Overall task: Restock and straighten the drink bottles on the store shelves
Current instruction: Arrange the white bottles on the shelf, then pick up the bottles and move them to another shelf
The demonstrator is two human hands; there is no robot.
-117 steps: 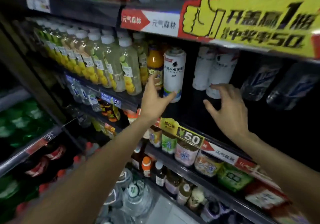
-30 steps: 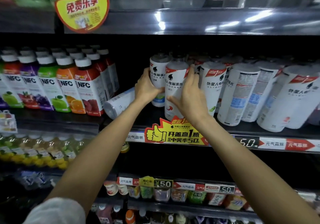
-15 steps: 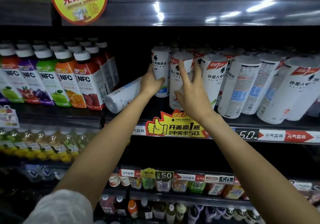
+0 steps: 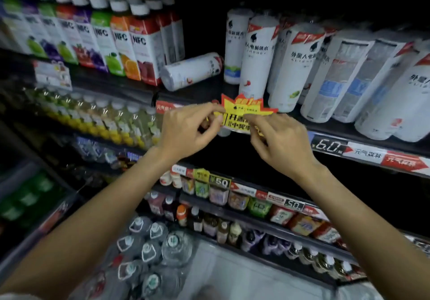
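— At the front edge of the upper shelf (image 4: 195, 92), what are the person's hands doing?

— Both are on the yellow promo tag (image 4: 244, 111) clipped to the shelf lip. The left hand (image 4: 186, 132) pinches the tag's left end between thumb and fingers; the right hand (image 4: 279, 144) has curled fingers on its lower right part, though the exact grip is blurred.

— And the drink bottles?

— None is held. The white sleeved bottles (image 4: 290, 67) stand in rows on that shelf, right of the tag and behind it, several leaning to the right. One white bottle (image 4: 190, 70) lies on its side, its base towards the camera, between the standing white ones and the NFC juice bottles (image 4: 137, 44) lined up at the left.

— Below that?

— Pale yellow drinks (image 4: 109, 123) fill the next shelf at left, small bottles (image 4: 209, 225) sit lower down, and clear water bottles (image 4: 149, 248) stand at the bottom.
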